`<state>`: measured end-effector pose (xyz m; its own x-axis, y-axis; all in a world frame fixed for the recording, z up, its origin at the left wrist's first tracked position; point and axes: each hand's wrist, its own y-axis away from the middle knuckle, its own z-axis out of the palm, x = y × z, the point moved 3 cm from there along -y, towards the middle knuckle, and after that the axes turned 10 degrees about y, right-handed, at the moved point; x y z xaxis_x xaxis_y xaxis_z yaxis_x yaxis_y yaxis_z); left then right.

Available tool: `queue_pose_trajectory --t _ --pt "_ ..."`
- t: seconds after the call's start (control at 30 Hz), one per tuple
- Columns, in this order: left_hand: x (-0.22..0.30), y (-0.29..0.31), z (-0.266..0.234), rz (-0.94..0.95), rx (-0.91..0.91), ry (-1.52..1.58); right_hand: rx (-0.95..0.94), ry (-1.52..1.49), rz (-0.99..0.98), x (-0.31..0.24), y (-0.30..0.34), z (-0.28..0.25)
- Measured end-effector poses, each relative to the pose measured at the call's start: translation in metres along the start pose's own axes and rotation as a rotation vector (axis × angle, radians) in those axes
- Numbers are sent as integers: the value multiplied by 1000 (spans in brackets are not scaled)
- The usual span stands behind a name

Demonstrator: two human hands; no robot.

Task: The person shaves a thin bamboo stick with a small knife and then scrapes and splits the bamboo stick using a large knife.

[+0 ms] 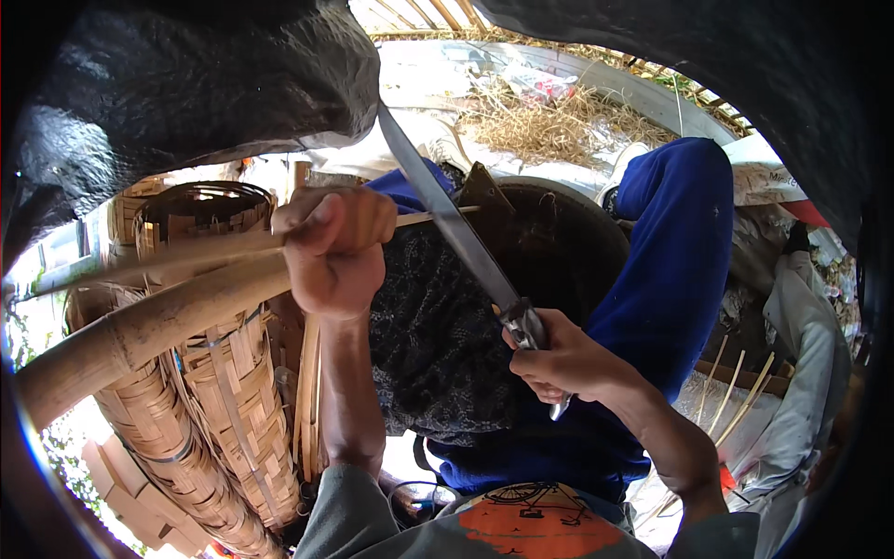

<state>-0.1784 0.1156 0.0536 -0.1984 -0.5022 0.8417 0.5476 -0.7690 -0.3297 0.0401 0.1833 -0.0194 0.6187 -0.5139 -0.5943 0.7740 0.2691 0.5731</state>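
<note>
My left hand [333, 247] is closed around a thin bamboo strip [186, 256] that runs from the left edge to the middle. My right hand [559, 363] grips the metal handle of a long knife [447, 219]. The blade slants up to the left and crosses the strip's right end near a dark wooden block [484, 196]. Both hands hover over my lap, which is covered by a dark patterned cloth [433, 326] and blue trousers [670, 252].
A thick bamboo pole [140, 331] lies across woven bamboo baskets [223, 391] on my left. A dark round basin [568, 252] sits between my knees. Loose bamboo slivers [736, 401] lie at the right, dry straw [549, 121] beyond. A dark overhang [186, 84] fills the top.
</note>
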Motion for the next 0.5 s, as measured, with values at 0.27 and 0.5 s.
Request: queue_pose_trajectory --t 0.27,0.5 --pt "1 -5 -2 -27 52 20 261 338 -372 -33 25 4" --pt "1 -3 -7 -10 49 -15 148 360 -137 -30 16 3"
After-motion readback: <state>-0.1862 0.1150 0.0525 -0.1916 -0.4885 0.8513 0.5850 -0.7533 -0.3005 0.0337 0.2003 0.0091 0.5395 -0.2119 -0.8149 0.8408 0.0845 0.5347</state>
